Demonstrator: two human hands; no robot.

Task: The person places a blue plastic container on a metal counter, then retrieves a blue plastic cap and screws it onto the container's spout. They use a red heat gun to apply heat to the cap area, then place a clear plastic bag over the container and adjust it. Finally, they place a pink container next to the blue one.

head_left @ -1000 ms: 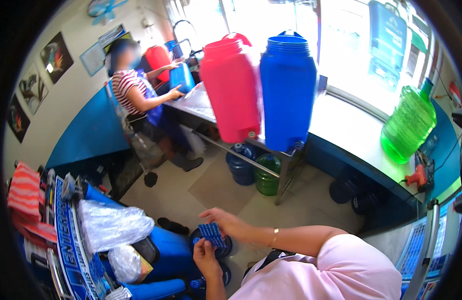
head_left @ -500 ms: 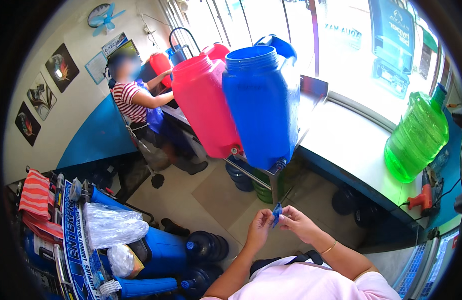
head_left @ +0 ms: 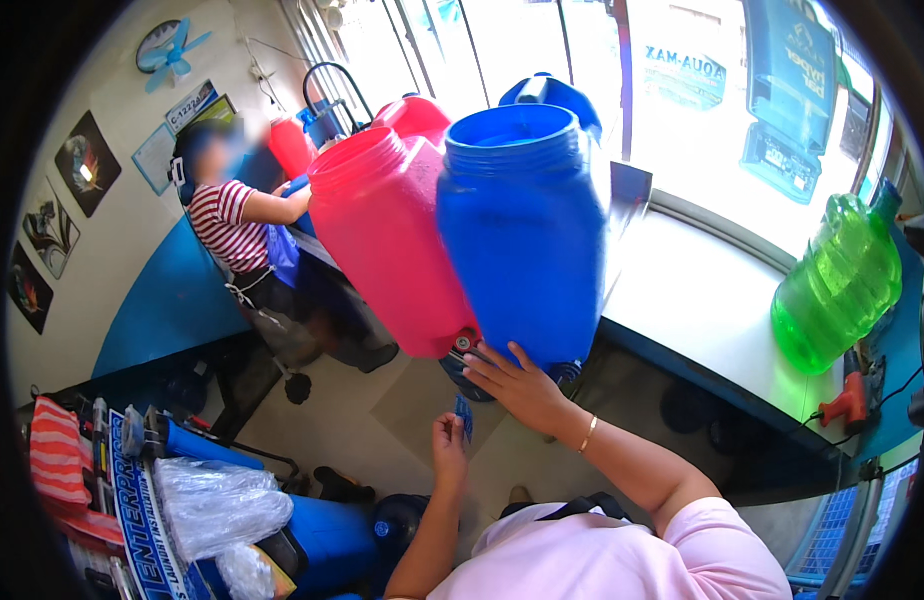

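Note:
A tall blue plastic water container [head_left: 522, 235] with a wide open threaded mouth stands on a raised stand. My right hand [head_left: 522, 392] lies spread against its lower front, fingers apart, between the red-ringed outlet fitting of the neighbouring pink container [head_left: 387, 240] and the dark threaded spout [head_left: 566, 372] of the blue one. Lower and to the left, my left hand [head_left: 448, 447] pinches a small flat blue printed piece [head_left: 464, 414], perhaps a sticker; its exact kind is too small to tell.
At the far left a person in a striped shirt [head_left: 227, 222] works at a counter. A green water jug [head_left: 840, 285] and an orange power drill [head_left: 844, 398] are on the right counter [head_left: 702, 290]. Plastic-wrapped goods [head_left: 222, 500] and a dark blue jug [head_left: 400, 520] lie lower left.
My hands have parted. The right hand has let go of the small blue piece and moved up onto the blue container; the left keeps the piece and has shifted left.

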